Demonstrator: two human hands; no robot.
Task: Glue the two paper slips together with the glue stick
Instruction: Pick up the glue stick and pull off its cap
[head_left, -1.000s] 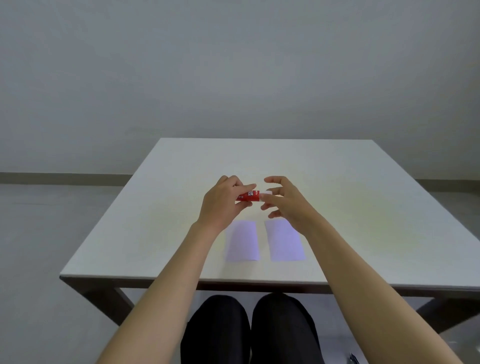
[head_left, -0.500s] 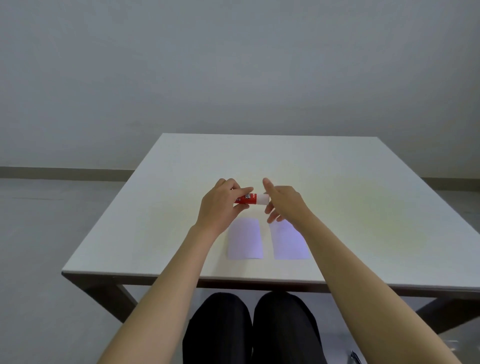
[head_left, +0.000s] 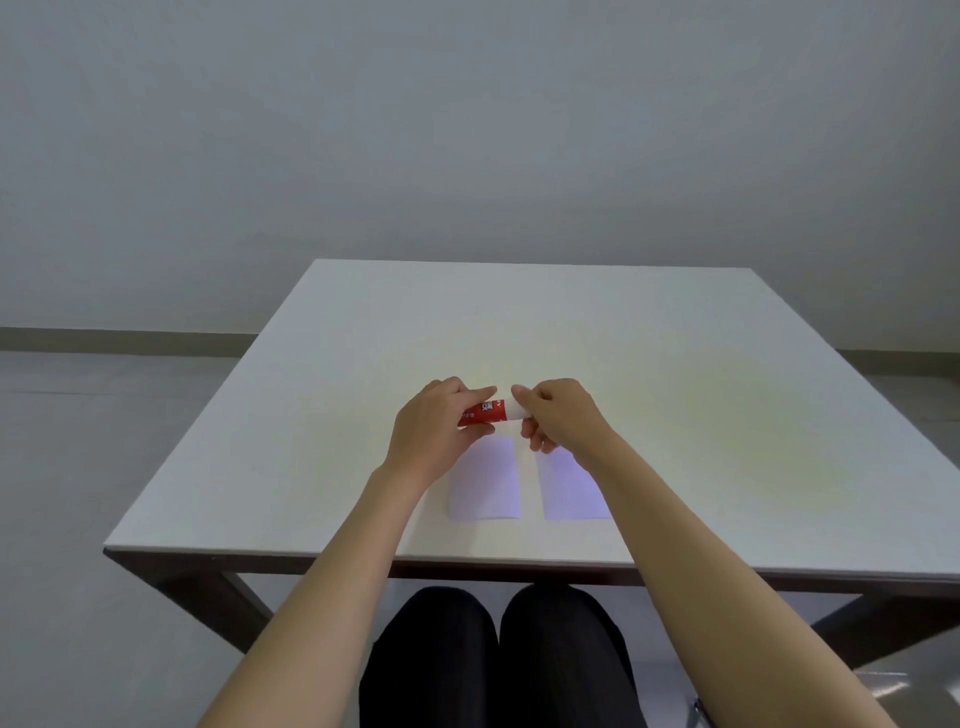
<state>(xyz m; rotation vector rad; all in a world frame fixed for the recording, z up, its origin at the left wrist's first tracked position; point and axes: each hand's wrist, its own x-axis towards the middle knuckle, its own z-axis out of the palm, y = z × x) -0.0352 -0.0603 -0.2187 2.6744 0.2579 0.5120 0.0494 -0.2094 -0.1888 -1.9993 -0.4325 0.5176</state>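
A red glue stick (head_left: 485, 413) with a white cap (head_left: 517, 409) is held sideways above the white table (head_left: 727, 441). My left hand (head_left: 434, 431) grips its red body. My right hand (head_left: 558, 413) is closed around the white cap end. Below the hands two pale lilac paper slips lie flat side by side: the left slip (head_left: 485, 483) and the right slip (head_left: 569, 488), a narrow gap between them. My right hand and forearm hide the right slip's far and right parts.
The table's near edge (head_left: 467, 564) runs just in front of my knees (head_left: 498, 654). A plain grey wall stands behind the table, with grey floor to either side.
My right hand has closed its fingers onto the cap end of the glue stick. Both hands and the stick stay above the slips.
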